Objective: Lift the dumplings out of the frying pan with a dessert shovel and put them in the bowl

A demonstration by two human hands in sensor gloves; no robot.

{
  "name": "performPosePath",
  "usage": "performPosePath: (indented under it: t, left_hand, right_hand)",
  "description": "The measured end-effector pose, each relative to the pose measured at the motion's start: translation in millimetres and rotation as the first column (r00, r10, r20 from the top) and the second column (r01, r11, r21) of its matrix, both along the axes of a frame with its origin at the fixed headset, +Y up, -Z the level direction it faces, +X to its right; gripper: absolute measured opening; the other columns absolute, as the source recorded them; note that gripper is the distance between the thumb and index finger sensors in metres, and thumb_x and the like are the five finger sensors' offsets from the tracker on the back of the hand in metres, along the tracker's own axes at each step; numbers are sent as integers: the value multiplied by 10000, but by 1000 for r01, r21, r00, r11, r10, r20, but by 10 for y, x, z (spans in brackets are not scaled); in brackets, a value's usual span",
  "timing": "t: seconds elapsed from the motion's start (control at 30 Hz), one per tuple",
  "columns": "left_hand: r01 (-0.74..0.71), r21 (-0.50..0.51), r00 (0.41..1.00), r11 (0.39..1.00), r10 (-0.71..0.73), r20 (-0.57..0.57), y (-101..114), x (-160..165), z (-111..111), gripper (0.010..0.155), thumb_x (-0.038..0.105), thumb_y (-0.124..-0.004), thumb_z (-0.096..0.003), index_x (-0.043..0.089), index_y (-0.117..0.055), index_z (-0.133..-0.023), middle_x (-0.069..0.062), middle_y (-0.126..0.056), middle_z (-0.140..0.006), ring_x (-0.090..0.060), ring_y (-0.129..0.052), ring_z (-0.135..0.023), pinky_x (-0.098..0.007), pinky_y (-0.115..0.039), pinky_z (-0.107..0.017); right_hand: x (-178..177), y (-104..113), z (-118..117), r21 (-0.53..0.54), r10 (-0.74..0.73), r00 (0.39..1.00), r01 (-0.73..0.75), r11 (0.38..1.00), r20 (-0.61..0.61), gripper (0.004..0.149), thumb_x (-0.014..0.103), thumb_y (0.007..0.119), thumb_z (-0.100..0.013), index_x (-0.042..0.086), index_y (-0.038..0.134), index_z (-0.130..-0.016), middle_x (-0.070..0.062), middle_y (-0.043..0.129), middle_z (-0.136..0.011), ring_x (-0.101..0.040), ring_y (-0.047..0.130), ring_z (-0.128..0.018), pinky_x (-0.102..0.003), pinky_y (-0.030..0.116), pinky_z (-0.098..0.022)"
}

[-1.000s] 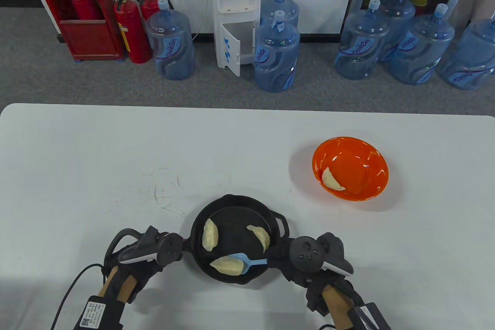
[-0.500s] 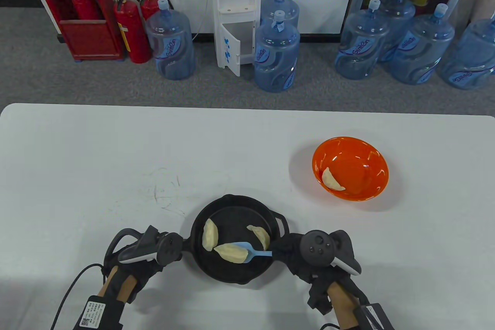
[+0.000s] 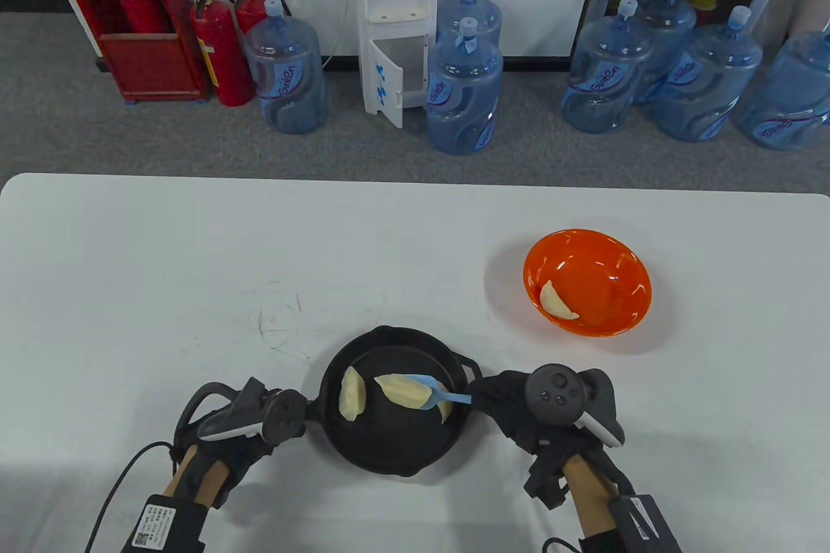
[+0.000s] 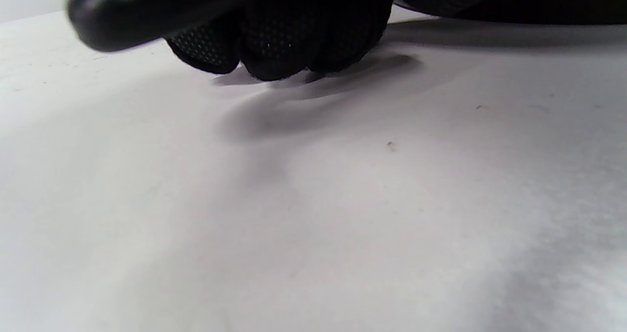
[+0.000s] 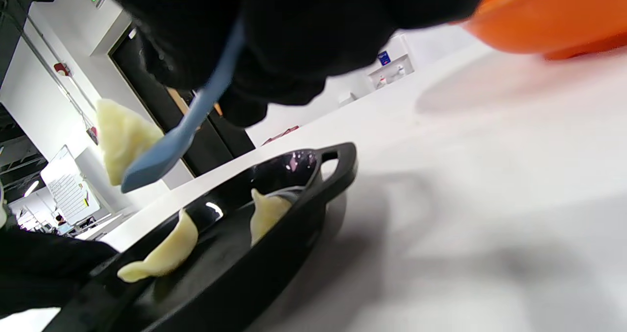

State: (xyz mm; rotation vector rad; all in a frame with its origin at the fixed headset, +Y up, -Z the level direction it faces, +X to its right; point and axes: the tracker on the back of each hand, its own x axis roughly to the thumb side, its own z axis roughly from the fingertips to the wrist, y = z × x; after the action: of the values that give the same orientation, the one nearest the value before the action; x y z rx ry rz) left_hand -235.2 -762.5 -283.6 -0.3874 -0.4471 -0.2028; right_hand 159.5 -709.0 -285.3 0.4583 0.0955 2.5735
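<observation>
Blue dessert shovel (image 3: 436, 389), gripped by right hand (image 3: 519, 400), carries dumpling (image 3: 402, 389) above frying pan (image 3: 363, 449); bowl (image 3: 622, 319) lies beyond, rightward.

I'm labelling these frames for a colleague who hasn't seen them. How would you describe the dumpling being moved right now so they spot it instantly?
Find the black frying pan at the table's near edge, between the two gloved hands. The dumpling rides on the blue dessert shovel held by the right hand. Unlike the two lying on the pan floor, it is lifted clear of the pan, as the right wrist view shows.
</observation>
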Motion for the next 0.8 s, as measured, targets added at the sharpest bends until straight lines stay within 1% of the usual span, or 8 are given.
performPosePath:
  t: [0.17,0.4,0.67,0.8]
  left_hand:
    - [5,0,1000,1000,-5,-1,2,1,1,544,490,-590,-589,269,-577,-1086,95,-828,-856,-122,-941,-680,-498,-761,-742]
    - [4,-1,1000,1000,-4,-1,4,0,0,543,491,-591,-588,270,-579,-1085,95,-827,-857,-121,-941,-681,-498,-759,-743]
    - [4,-2,1000,1000,-4,1,4,0,0,544,490,-591,-589,269,-578,-1086,95,-827,-858,-121,-941,-682,-497,-759,-744]
    - [2,-2,1000,1000,-2,0,2,0,0,543,490,-591,-589,269,-578,-1086,94,-827,-857,-123,-941,-682,-499,-758,-744]
  right_hand:
    - [105,94,-77,-1,-25,999,25,1000,41,398,444,767,-592,263,898,-921,-52,968,-715,-116,925,-283,-340,821,-258]
    - [260,174,-174,0,-59,992,59,998,114,399,440,767,-594,259,896,-925,-57,963,-722,-121,923,-289,-345,817,-264]
    - [534,226,-279,20,-112,960,110,994,258,403,433,765,-599,252,887,-938,-64,952,-740,-132,924,-312,-355,814,-280]
    - [713,272,-312,47,-112,934,102,994,340,404,431,763,-602,251,883,-943,-65,948,-746,-134,925,-317,-356,813,-285]
